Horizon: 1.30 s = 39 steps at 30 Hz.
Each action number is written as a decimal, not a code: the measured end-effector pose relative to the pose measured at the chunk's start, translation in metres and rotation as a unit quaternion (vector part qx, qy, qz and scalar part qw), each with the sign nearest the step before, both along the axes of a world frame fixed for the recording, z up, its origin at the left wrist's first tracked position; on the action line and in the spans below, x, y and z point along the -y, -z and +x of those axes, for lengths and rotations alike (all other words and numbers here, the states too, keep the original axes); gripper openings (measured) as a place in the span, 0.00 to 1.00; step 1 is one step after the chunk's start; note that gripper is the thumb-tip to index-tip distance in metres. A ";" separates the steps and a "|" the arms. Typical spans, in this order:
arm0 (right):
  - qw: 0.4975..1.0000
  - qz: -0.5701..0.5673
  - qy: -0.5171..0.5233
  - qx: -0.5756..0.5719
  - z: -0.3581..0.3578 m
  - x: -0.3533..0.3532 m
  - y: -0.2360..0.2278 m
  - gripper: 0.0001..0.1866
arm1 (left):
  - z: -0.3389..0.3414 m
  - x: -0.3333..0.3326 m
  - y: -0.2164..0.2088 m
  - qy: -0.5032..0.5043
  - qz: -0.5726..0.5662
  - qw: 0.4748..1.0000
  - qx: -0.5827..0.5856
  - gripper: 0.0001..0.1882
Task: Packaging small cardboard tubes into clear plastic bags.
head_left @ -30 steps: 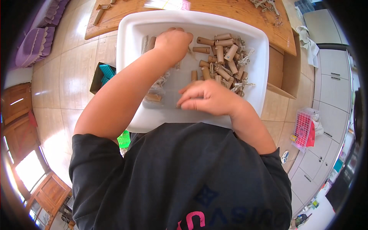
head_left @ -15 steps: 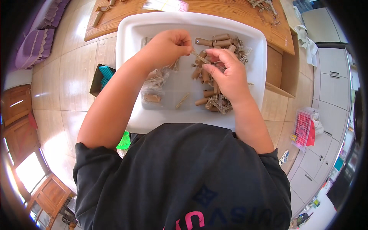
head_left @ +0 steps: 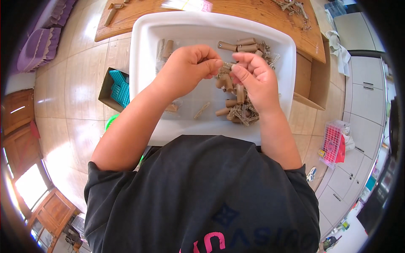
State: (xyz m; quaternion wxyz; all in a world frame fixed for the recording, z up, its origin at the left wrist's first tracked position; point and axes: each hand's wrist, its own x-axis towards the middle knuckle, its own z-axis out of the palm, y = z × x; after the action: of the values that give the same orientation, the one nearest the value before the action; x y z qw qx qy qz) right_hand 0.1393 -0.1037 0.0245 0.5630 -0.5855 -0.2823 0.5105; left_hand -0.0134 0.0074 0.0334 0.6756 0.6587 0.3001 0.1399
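Above a white plastic tub (head_left: pixel 137 63), both my hands meet over a small tan bundle of twine (head_left: pixel 228 65). My left hand (head_left: pixel 190 67) pinches its left end between thumb and fingers. The other end lies between the thumb and fingers of my right hand (head_left: pixel 258 80), and those fingertips partly cover it. Under and beside my right hand are several brown cardboard tubes (head_left: pixel 247 47) and a tangle of twine pieces (head_left: pixel 244 114). One loose twine bundle (head_left: pixel 201 110) lies on the tub's bottom. My left forearm hides much of the tub's left side, where another tube (head_left: pixel 168 49) shows.
The tub stands against a wooden table (head_left: pixel 253 12) holding a flat pale packet (head_left: pixel 187 5) and more twine scraps (head_left: pixel 295 9). Left on the floor is a dark box with teal plastic pieces (head_left: pixel 120 88). An open cardboard box (head_left: pixel 314 82) stands right, near a pink-and-white crate (head_left: pixel 333 143).
My left hand has moved right and down, closer to my right hand, still pinching the twine. My right hand has shifted slightly right. The left forearm uncovers more of the teal pieces.
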 end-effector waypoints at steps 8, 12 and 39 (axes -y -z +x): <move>0.991 0.053 0.055 0.107 -0.008 0.002 -0.006 0.06 | 0.006 0.009 0.006 -0.020 0.043 0.998 0.041 0.12; 0.995 0.050 0.068 0.057 -0.003 0.003 -0.006 0.07 | 0.009 0.011 0.014 0.031 0.186 0.981 -0.041 0.12; 0.981 0.025 0.189 -0.046 0.012 -0.002 0.002 0.09 | 0.019 -0.006 0.022 -0.119 -0.080 0.988 0.059 0.11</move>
State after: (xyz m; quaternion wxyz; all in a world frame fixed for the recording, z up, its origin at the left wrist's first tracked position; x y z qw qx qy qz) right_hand 0.1517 -0.1022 0.0226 0.6761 -0.5896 -0.1531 0.4146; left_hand 0.0056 0.0129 0.0116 0.7214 0.5525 0.3464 0.2331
